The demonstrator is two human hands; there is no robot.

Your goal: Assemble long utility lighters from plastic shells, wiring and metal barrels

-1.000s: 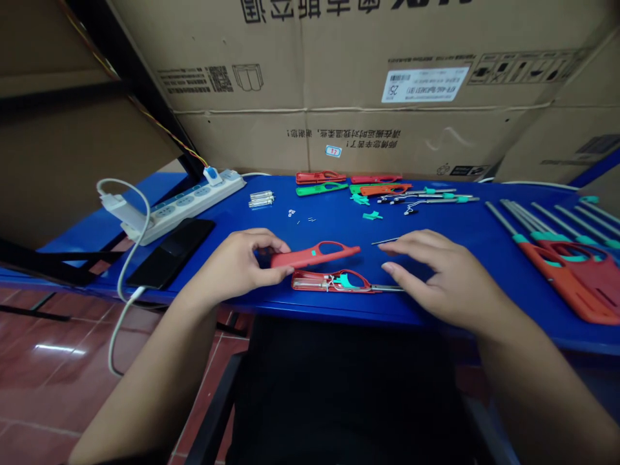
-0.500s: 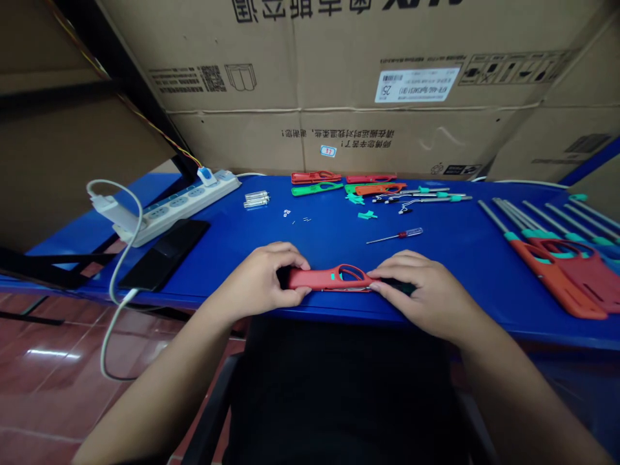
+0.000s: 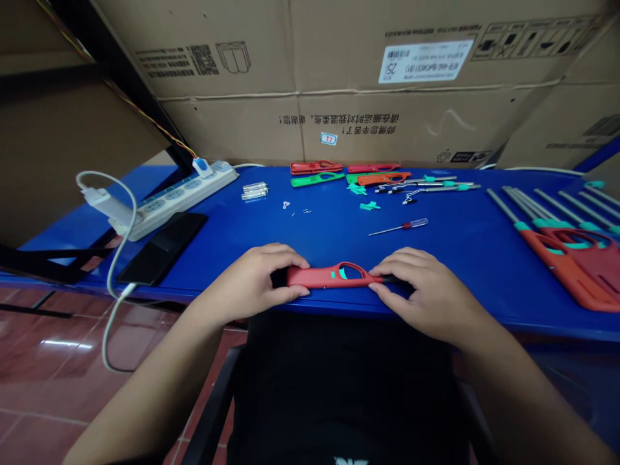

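A red lighter body [image 3: 320,276] with a teal trigger lies lengthwise near the front edge of the blue table [image 3: 232,252]. My left hand [image 3: 266,281] grips its wide end between thumb and fingers. At the narrow end, my right hand [image 3: 411,287] pinches the tip with thumb and fingertips. Something dark shows under the right palm, mostly hidden. Beyond the lighter lies a screwdriver [image 3: 400,227] with a clear red handle. Small white pieces [image 3: 286,205] and tiny pins [image 3: 307,211] lie farther back.
At the back are metal cylinders [image 3: 254,191], a green shell [image 3: 317,179], an orange shell [image 3: 383,178] and teal parts [image 3: 370,206]. Lighters with metal tubes [image 3: 566,265] lie right. A power strip [image 3: 179,197] and a black phone [image 3: 163,248] sit left, before a cardboard box [image 3: 242,123].
The camera view has shifted a little. The gap along the lighter's near side looks narrower, and its halves now sit closer together. Both hands keep their hold on its ends.
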